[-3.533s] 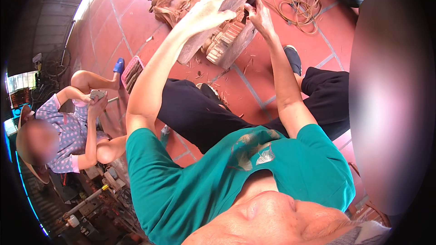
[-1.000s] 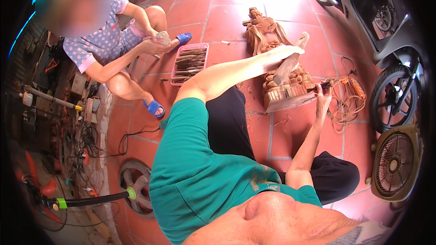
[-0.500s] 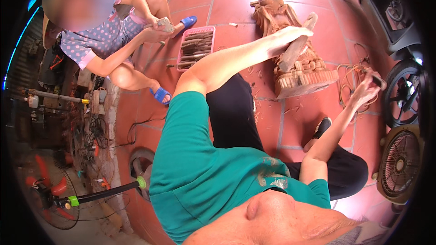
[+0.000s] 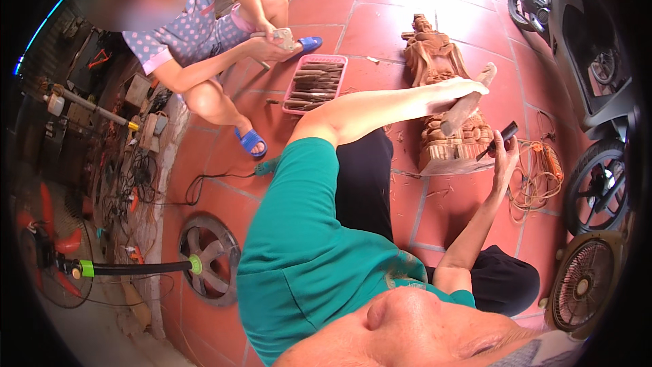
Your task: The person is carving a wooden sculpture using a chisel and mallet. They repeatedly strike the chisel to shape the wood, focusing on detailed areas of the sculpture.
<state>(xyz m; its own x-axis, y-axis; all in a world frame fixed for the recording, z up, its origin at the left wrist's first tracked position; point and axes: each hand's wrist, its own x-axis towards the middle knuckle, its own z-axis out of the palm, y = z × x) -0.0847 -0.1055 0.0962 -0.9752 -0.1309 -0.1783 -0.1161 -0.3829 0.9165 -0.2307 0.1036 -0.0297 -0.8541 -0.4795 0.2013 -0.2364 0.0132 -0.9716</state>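
L hand (image 4: 456,92): clamped on wood club (image 4: 463,113), over carving (image 4: 435,61)
R hand (image 4: 504,156): clamped on dark tool (image 4: 506,132), tip nr carving's base; contact unclear
Carving: lying on tile floor (image 4: 468,200), base toward wearer
Basket (image 4: 326,58): pink, w/ many tools (image 4: 316,85), L of carving
Co-worker (image 4: 187,58): 1, far L

Behind the grip of the left hand (image 4: 458,92), past the bare forearm, comes the short left sleeve (image 4: 311,175) of a green top (image 4: 319,251), plain but for a pale print (image 4: 409,265) (partly lost in folds) on the chest. The right sleeve (image 4: 463,298) ends well behind the right hand's (image 4: 504,161) grip. Black trousers (image 4: 363,187) sit between top and grips; grey patterned cloth (image 4: 562,351) shows farthest back.
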